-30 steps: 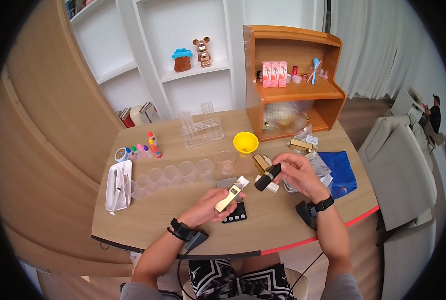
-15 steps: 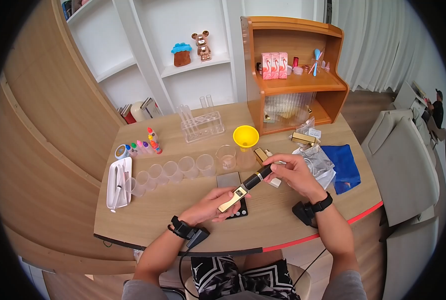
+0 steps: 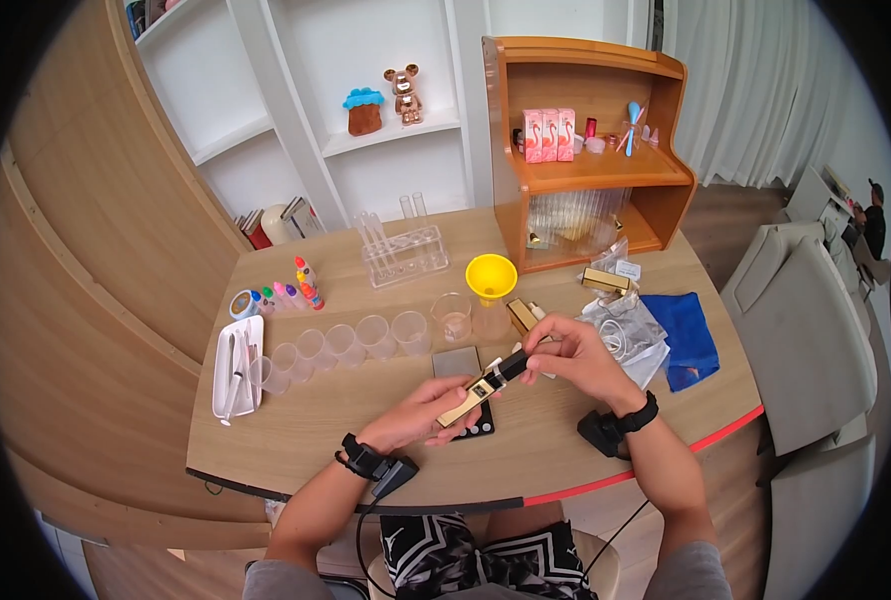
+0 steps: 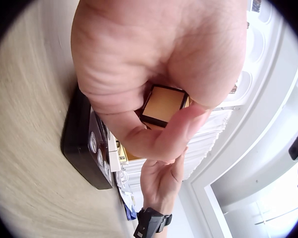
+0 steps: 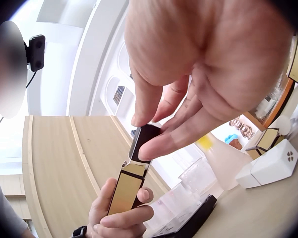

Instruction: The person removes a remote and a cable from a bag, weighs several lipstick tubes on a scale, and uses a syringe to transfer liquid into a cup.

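A square gold lipstick tube [image 3: 463,404] with a black end part [image 3: 513,366] is held slanted between both hands over the table. My left hand [image 3: 418,412] wraps its fingers and thumb round the gold part, whose flat end [image 4: 164,104] shows in the left wrist view. My right hand [image 3: 581,360] pinches the black end [image 5: 144,142] between thumb and fingers. The two parts stand in line, with a shiny band between them. Below the hands lies a small digital scale [image 3: 455,361] with a black button edge, partly covered.
A row of clear cups [image 3: 341,344] stands to the left, near a white tray [image 3: 220,385] of tools. Behind are a yellow funnel [image 3: 492,270] and a test tube rack [image 3: 406,262]. Gold boxes [image 3: 606,281], plastic bags and a blue cloth [image 3: 681,345] lie at right.
The black part, apart in the right hand a second ago, was brought down and left to meet the gold part. Since then the joined piece looks shorter, the black part further in.
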Available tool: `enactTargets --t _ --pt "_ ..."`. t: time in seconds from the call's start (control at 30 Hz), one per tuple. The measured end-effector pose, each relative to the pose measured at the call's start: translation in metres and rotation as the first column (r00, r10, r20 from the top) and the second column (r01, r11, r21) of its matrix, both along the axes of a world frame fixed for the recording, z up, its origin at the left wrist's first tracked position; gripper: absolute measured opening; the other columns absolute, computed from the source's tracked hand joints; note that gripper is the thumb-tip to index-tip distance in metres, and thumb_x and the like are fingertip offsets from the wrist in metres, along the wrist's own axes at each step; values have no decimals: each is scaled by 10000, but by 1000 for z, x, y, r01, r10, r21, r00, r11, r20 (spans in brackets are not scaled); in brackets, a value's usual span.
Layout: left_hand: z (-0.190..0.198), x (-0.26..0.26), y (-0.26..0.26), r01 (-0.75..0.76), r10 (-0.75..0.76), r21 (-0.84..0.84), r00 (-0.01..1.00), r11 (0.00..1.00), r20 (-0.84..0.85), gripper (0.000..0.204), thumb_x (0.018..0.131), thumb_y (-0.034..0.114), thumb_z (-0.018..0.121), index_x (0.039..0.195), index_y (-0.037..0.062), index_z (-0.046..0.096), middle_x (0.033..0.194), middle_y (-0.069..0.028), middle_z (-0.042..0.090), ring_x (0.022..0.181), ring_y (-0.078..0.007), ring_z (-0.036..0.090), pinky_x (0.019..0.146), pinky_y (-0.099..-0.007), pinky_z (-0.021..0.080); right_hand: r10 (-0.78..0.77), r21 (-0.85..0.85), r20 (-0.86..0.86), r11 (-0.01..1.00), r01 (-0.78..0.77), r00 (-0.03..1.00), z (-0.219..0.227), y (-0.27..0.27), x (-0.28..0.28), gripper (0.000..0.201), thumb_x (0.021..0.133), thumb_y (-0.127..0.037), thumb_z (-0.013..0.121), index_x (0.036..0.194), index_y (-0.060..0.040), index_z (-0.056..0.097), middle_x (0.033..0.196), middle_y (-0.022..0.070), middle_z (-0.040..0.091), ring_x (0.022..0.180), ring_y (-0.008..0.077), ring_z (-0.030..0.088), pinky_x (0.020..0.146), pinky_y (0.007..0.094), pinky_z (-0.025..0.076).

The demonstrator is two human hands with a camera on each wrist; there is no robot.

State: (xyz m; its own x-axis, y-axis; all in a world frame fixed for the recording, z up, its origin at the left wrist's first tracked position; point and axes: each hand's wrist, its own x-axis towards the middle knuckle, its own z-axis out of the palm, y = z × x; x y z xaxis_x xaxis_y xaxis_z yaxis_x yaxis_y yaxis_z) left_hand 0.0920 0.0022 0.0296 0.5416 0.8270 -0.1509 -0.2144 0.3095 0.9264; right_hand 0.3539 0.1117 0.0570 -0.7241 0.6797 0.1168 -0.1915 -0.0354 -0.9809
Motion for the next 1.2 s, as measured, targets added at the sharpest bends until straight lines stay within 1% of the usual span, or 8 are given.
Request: enactTargets --t 0.13,0.37,0.43,0.53,0.83,1.07,1.13,1.2 --pt "0 0 0 0 0 -17 1000 1000 16 536 1097 448 414 1412 25 508 854 -19 566 524 -38 463 424 -183 358 128 95 12 987 -128 992 -10 5 -1 166 969 -19 655 1119 41 694 1053 75 637 819 143 684 732 262 553" --pt "-2 -1 0 -20 20 -54 1000 998 12 531 1101 449 406 1412 32 513 826 2 553 529 -31 424 427 -185 291 66 194 157 976 -97 985 0 -2 -2 260 963 -36 671 1219 -37 720 1088 48 602 842 116 615 712 259 515" --pt "-3 -1 0 -13 14 -46 1000 999 13 528 1102 446 402 1415 34 511 823 6 552 529 -28 412 428 -182 276 -54 483 152 875 -26 987 0 -6 -7 269 944 -76 702 1212 -90 725 981 -6 566 861 87 574 722 250 492" --pt "-3 0 0 12 -11 -35 1000 999 26 523 1105 443 395 1417 38 505 825 11 553 527 -23 394 430 -177 257 -62 523 176 852 -40 982 -3 -9 -9 296 923 -86 725 1217 -116 722 974 -11 546 887 96 572 757 259 496" --pt "-6 2 -2 67 -66 -1 997 998 26 513 1105 449 391 1413 51 493 848 16 563 521 -15 382 432 -174 253 129 389 98 908 -157 987 -11 -14 -13 172 963 -69 685 1130 -28 684 1030 43 639 900 121 677 735 252 532" --pt "-6 2 -2 79 -78 -35 996 996 32 518 1101 446 410 1436 54 461 871 16 568 539 -19 417 431 -179 266 95 237 126 964 -123 987 -4 -23 -16 240 965 -56 685 1201 -41 643 916 -1 635 902 81 655 772 248 525" --pt "-3 3 -4 60 -59 -44 998 997 12 501 1103 433 409 1422 51 461 868 16 566 545 -21 422 432 -181 271 112 190 44 975 -119 993 -6 -24 -17 255 963 -51 688 1210 -30 632 906 -5 627 886 70 636 780 245 518" --pt "-3 3 -4 41 -41 -51 999 998 -8 484 1105 421 408 1409 48 462 864 15 564 551 -22 428 432 -182 276 125 256 102 955 -147 987 -8 -21 -15 261 964 -51 687 1219 -28 639 910 -4 627 889 73 635 787 248 521"
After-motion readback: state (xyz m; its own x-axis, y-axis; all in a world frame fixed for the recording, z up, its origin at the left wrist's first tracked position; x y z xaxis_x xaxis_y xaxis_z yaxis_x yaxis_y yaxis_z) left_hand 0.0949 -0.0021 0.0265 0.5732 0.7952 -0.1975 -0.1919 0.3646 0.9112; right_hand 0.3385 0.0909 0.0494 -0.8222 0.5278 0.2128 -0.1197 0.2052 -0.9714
